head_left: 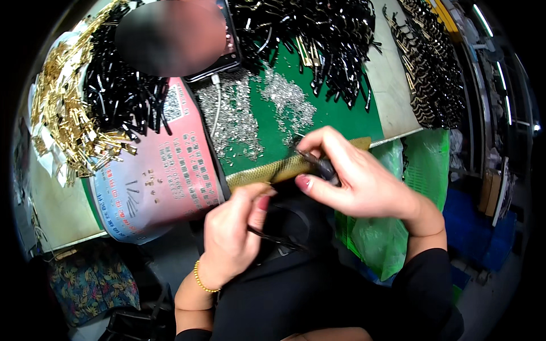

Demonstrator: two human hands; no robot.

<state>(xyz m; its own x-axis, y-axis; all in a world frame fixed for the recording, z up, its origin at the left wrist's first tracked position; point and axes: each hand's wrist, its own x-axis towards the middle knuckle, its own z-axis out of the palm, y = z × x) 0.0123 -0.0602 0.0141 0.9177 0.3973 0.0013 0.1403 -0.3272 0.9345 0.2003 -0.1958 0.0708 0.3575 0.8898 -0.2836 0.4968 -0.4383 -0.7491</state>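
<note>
My left hand (232, 228), with a gold bead bracelet at its wrist, is closed in a pinch over the front edge of the table. A thin black cord (267, 234) hangs from its fingers toward my lap; the pinched end is mostly hidden. To its right, my right hand (364, 181) is closed around a dark-handled hand tool (323, 166), whose working end is blurred. Just beyond both hands lie small silver metal pieces (289, 102) in loose piles on a green mat (347, 120). A yellowish textured strip (250, 176) runs along the mat's near edge.
Bundles of black cords (335, 51) with shiny tips lie at the back. Gold-tipped pieces (60, 108) heap at the left, beside a pink and blue printed sheet (187, 153). A phone (232, 57) has a white cable (217, 102). A green plastic crate (426, 176) stands right.
</note>
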